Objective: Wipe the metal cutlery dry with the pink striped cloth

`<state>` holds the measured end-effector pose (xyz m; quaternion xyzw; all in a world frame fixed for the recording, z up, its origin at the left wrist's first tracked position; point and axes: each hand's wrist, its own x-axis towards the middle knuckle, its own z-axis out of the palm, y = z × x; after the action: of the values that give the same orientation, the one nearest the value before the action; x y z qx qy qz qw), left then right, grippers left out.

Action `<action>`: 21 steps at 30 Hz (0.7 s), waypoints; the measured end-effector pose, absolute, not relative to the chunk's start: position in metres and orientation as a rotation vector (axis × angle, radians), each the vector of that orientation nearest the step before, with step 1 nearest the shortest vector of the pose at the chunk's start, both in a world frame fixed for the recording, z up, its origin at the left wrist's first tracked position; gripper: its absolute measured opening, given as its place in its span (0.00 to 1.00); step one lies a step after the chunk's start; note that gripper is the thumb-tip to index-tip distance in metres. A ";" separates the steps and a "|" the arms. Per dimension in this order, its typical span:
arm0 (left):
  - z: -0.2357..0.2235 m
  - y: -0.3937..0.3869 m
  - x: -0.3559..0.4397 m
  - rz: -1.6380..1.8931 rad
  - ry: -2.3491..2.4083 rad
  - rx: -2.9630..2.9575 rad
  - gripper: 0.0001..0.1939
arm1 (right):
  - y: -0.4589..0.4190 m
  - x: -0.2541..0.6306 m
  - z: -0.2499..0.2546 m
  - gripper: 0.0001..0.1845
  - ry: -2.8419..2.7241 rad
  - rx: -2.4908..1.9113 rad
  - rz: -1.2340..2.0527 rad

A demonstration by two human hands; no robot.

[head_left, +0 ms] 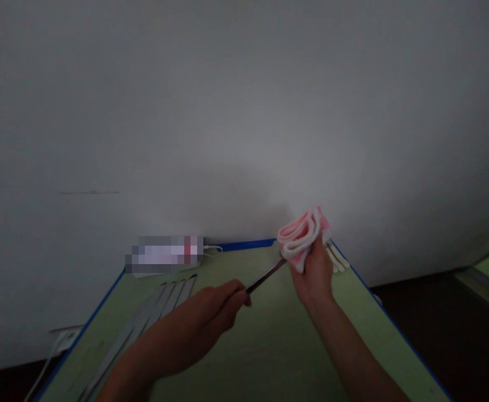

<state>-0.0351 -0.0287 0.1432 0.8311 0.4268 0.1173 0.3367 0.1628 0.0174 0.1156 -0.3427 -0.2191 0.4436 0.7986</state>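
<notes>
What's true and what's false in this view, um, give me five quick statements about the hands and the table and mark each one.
1. The right hand holds a pink-and-white cloth. True.
2. The left hand lies flat on the table. False: it grips a slim tool.
3. The slim tool's far end reaches the cloth. True.
4. The table's edging is red. False: it is blue.
5. Several flat gray strips lie on the table's left side. True.

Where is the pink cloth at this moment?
In the head view, the cloth is right of centre, in the right hand, at the far end of the tool the left hand holds.
</notes>
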 end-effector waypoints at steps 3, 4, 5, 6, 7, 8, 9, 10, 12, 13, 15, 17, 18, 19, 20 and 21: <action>0.138 -0.025 -0.027 0.434 1.103 2.136 0.16 | 0.011 0.156 0.116 0.18 -0.504 -0.789 0.911; 0.136 -0.024 -0.024 0.463 1.090 2.132 0.16 | 0.008 0.150 0.115 0.18 -0.521 -0.805 0.918; 0.134 -0.023 -0.020 0.484 1.075 2.127 0.15 | 0.005 0.143 0.112 0.19 -0.543 -0.809 0.950; 0.131 -0.023 -0.018 0.501 1.062 2.118 0.15 | 0.002 0.136 0.108 0.19 -0.557 -0.813 0.974; 0.128 -0.022 -0.015 0.513 1.057 2.104 0.15 | 0.000 0.129 0.104 0.18 -0.569 -0.826 0.995; 0.125 -0.022 -0.014 0.521 1.057 2.089 0.15 | -0.002 0.123 0.099 0.19 -0.584 -0.850 1.031; 0.122 -0.021 -0.013 0.524 1.062 2.073 0.15 | -0.004 0.118 0.095 0.19 -0.599 -0.861 1.067; 0.120 -0.021 -0.013 0.524 1.067 2.061 0.15 | -0.006 0.114 0.092 0.20 -0.604 -0.873 1.094; 0.116 -0.021 -0.014 0.508 1.070 2.051 0.15 | -0.007 0.110 0.089 0.20 -0.609 -0.889 1.128; 0.116 -0.021 -0.015 0.494 1.066 2.049 0.15 | -0.006 0.111 0.089 0.20 -0.609 -0.892 1.139; 0.118 -0.021 -0.017 0.459 1.052 2.034 0.15 | -0.003 0.115 0.092 0.19 -0.601 -0.887 1.151; 0.124 -0.022 -0.019 0.417 1.047 2.004 0.16 | 0.002 0.124 0.098 0.19 -0.569 -0.865 1.136; 0.128 -0.023 -0.021 0.394 1.048 1.986 0.17 | 0.006 0.130 0.100 0.18 -0.550 -0.848 1.118; 0.131 -0.023 -0.024 0.368 1.047 1.969 0.17 | 0.010 0.137 0.102 0.18 -0.514 -0.829 1.085; 0.134 -0.023 -0.027 0.343 1.047 1.953 0.17 | 0.014 0.144 0.104 0.18 -0.485 -0.815 1.069; 0.137 -0.022 -0.031 0.323 1.044 1.937 0.18 | 0.018 0.150 0.105 0.19 -0.460 -0.817 1.046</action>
<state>-0.0310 -0.0224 0.1371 0.7810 0.4208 0.1300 0.4428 0.1504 0.0180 0.1051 -0.3759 -0.2117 0.4809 0.7633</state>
